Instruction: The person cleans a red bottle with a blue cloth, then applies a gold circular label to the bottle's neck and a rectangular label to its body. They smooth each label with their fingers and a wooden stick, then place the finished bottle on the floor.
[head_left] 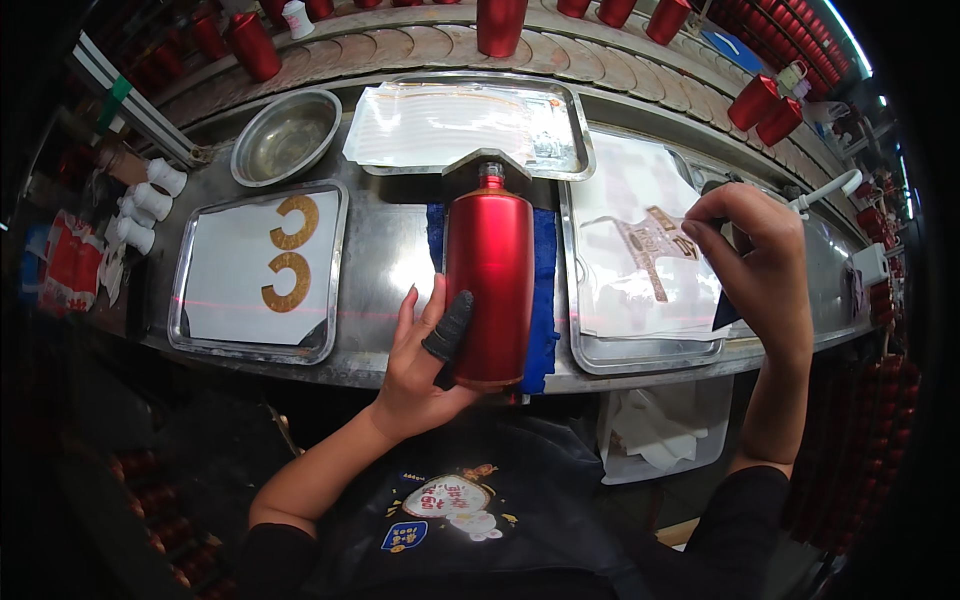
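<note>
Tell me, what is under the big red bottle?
A blue cloth lies under the red bottle, showing along both its sides on the metal table. The bottle hides the cloth's middle. The left hand steadies the bottle.

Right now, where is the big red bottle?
In the head view, the red bottle lies on a blue cloth at the middle of the metal bench, between two trays, with the left hand resting against its left side.

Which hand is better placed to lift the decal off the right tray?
Right. The right hand already pinches at the gold decal over the right tray. The left hand rests against the red bottle lying on the blue cloth.
</note>
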